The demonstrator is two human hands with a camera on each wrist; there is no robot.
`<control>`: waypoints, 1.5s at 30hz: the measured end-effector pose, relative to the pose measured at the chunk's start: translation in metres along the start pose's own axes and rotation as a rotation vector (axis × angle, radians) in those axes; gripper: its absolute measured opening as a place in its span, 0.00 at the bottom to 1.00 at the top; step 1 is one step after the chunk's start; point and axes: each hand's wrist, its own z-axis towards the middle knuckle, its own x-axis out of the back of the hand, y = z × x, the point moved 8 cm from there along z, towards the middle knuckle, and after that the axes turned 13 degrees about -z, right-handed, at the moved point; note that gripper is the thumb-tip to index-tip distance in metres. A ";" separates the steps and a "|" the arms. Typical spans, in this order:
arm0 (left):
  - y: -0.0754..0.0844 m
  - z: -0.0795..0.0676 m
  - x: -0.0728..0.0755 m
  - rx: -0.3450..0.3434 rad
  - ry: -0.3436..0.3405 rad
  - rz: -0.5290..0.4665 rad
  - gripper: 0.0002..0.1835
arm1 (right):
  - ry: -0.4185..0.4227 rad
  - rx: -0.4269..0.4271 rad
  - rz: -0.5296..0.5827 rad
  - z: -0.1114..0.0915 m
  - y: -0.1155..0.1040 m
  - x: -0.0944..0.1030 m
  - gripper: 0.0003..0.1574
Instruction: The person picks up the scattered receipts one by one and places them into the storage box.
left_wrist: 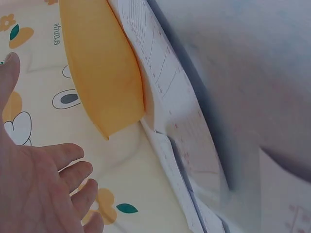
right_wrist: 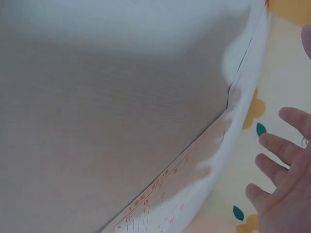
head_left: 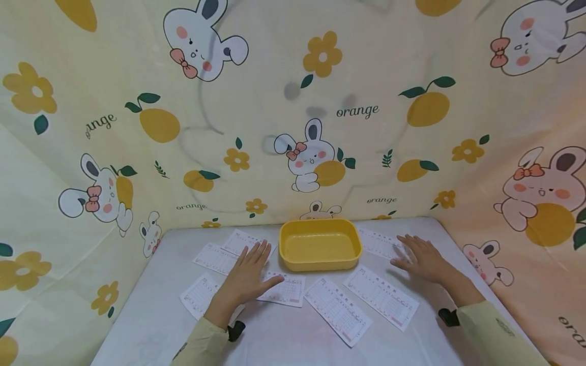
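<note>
My left hand (head_left: 244, 274) is spread with straight fingers over printed paper slips (head_left: 289, 291) left of a yellow plastic bin (head_left: 320, 266). Its palm and fingers hold nothing in the left wrist view. On the other side, my right hand (head_left: 423, 260) is also spread, fingertips overlapping the end of a slip (head_left: 377, 243) at the back right. Nothing is in that hand in the right wrist view, where a slip (right_wrist: 160, 194) with red print lies on the table. Two more slips (head_left: 339, 311) lie slanted in front of the bin. The left hand and forearm partly cover the left slips.
A white-covered table (head_left: 284, 340) carries the bin and slips. Behind and at both sides hangs a cream curtain (head_left: 274, 96) with rabbits, oranges and flowers. Dark straps (head_left: 236, 331) show at both wrists below light green sleeves (head_left: 201, 345).
</note>
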 end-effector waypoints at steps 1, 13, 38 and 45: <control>0.000 0.002 -0.001 0.001 -0.001 0.001 0.55 | -0.013 -0.013 0.007 0.002 0.001 0.000 0.64; 0.005 0.024 -0.011 0.001 -0.024 0.031 0.59 | -0.075 -0.084 0.064 0.024 0.016 -0.009 0.67; 0.017 0.060 -0.025 0.010 -0.035 0.009 0.63 | -0.127 -0.177 0.057 0.047 0.042 -0.026 0.68; 0.021 0.068 -0.028 0.032 -0.019 -0.037 0.64 | -0.114 -0.167 -0.007 0.048 0.041 -0.020 0.65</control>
